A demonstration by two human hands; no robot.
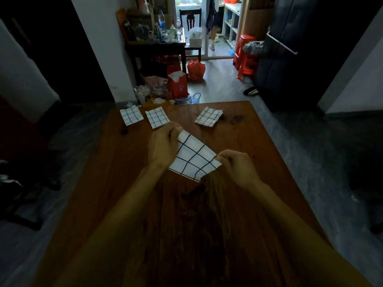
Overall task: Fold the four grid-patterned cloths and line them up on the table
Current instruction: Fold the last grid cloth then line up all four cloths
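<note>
Both hands hold the fourth cloth (194, 157) between them above the middle of the bench (259, 146). The left hand (164, 147) pinches its far end, fingers curled over the edge near the top corner, and sits farther from the body. The right hand (238, 165) pinches the near right corner between thumb and fingertips, closer to the body. The hands stand apart, one at each end of the cloth, so its long axis runs on a slant from far-left to near-right. It looks already folded at least once; how many layers it has I cannot tell, nor whether its lower edge touches the wood or hangs just above it.

Three folded cloths lie along the far edge of the bench: the left cloth (131, 115) and the middle cloth (156, 120) just beside each other, and the right cloth (208, 116) set apart from them and turned at an angle. The gap between the middle and right ones lies straight ahead of the held cloth, slightly beyond the left hand.

That gap is what the coming move seems to turn on: the left hand is nearer to it, so it would likely lead while the right hand brings its end round to match the row. Both forearms reach forward from the near edge, wrists roughly level.
</note>
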